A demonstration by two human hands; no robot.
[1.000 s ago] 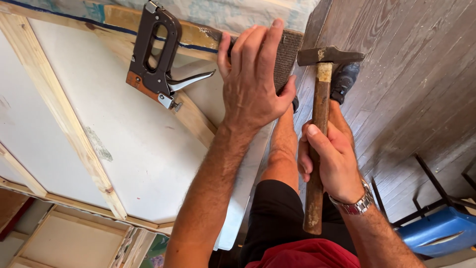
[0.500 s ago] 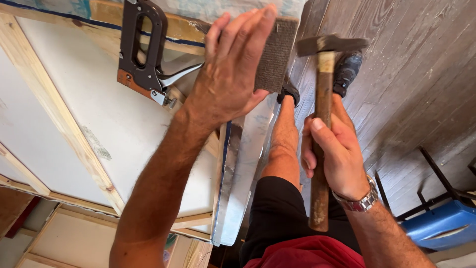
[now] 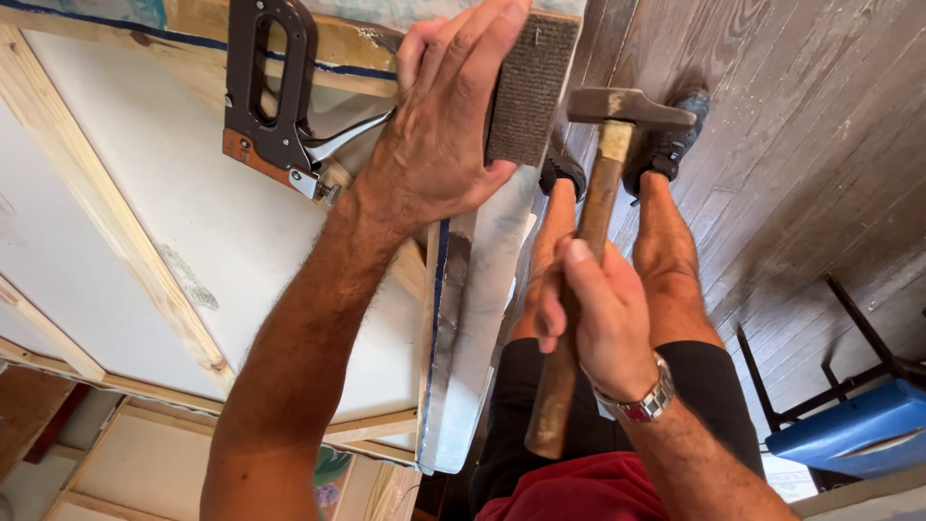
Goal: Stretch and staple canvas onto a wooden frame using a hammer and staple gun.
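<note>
My left hand (image 3: 439, 135) grips a dark grey rough block (image 3: 529, 92) and presses it against the corner edge of a stretched canvas on a wooden frame (image 3: 125, 260). My right hand (image 3: 598, 318) is shut on the wooden handle of a hammer (image 3: 588, 232), whose metal head sits just right of the block. A black and orange staple gun (image 3: 275, 92) lies on the back of the canvas, just left of my left hand.
My legs and dark shoes (image 3: 666, 145) stand on a grey plank floor (image 3: 810, 145). A blue seat on a black frame (image 3: 849, 425) is at lower right. More wooden frames (image 3: 116, 463) lie at lower left.
My left hand has slid the block up and along the canvas corner. The hammer has tilted left, bringing its head closer to the block.
</note>
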